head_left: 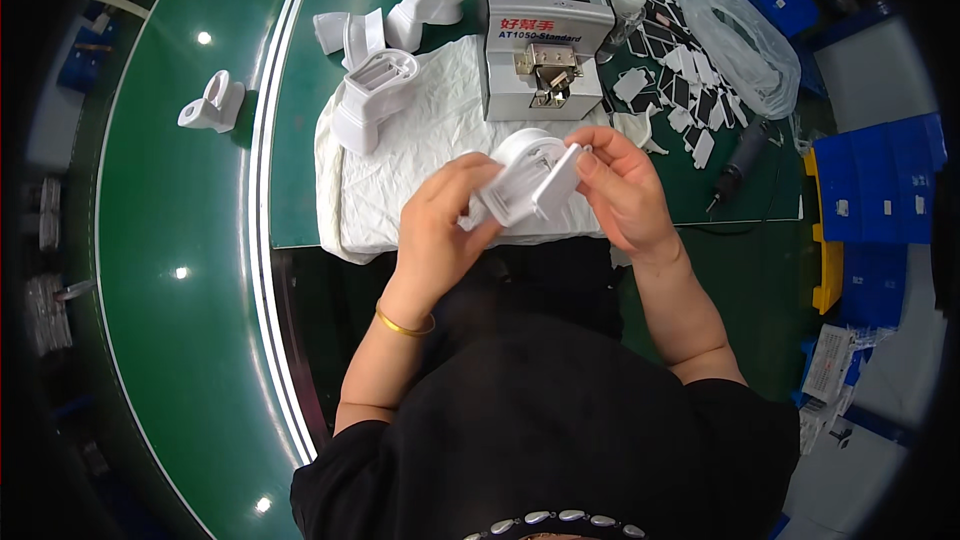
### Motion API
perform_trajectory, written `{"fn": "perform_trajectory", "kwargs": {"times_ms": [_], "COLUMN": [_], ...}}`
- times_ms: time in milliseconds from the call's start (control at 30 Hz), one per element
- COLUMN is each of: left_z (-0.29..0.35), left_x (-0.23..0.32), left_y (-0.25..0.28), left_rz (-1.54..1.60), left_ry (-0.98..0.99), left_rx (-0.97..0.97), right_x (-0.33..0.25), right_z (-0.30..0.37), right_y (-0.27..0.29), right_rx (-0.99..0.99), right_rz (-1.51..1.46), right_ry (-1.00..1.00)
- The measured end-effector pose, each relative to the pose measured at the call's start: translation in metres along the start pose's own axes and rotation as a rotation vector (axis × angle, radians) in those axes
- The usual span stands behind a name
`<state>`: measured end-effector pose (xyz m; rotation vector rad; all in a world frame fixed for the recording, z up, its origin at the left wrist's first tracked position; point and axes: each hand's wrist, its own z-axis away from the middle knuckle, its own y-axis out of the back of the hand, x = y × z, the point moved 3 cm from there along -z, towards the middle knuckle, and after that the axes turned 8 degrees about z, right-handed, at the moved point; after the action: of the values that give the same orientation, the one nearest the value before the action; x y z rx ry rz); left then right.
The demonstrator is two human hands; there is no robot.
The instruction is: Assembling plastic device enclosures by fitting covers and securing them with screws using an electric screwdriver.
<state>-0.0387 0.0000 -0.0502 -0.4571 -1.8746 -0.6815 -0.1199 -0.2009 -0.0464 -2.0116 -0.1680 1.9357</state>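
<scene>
Between my two hands, over the front edge of the table, is a white plastic housing with a round open end and ribs inside. My left hand grips its left side between thumb and fingers. My right hand pinches a flat white plastic piece against the housing's right side; whether the two are joined I cannot tell. Just beyond stands a grey tape dispenser machine with a metal outlet at its front. A white cloth lies under the work area.
Several similar white housings rest at the back left, partly on the cloth. Another housing sits on the green belt to the left. Small black and white pieces, a clear plastic bag and an electric screwdriver lie on the right. Blue bins stand beyond.
</scene>
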Motion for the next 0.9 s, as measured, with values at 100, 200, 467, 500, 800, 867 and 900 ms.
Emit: {"fn": "perform_trajectory", "kwargs": {"times_ms": [100,200,467,500,800,867,900], "left_z": [-0.008,-0.012,-0.003,-0.001,0.000,0.001,0.001], "left_x": [0.000,0.001,0.005,0.005,0.013,0.014,0.015], "left_y": [-0.008,-0.018,-0.026,-0.026,-0.027,-0.027,-0.028], "left_rz": [-0.333,0.042,0.318,0.262,0.193,0.181,0.167], "left_ry": [-0.249,-0.232,-0.034,-0.025,-0.069,-0.070,-0.070], "left_rx": [-0.072,-0.018,0.005,0.019,-0.042,-0.052,-0.059], "right_x": [0.004,0.002,-0.035,-0.036,-0.059,-0.059,-0.061], "right_z": [-0.005,-0.004,0.005,0.007,0.013,0.012,0.013], "right_y": [0.002,-0.013,-0.035,-0.037,-0.047,-0.048,-0.048], "right_rx": [0.037,-0.017,0.093,0.095,0.048,-0.009,-0.008], "right_rz": [-0.023,-0.076,0.660,0.657,1.017,1.094,1.093], "right_ry": [-0.072,-0.101,0.180,0.175,0.432,0.388,0.386]}}
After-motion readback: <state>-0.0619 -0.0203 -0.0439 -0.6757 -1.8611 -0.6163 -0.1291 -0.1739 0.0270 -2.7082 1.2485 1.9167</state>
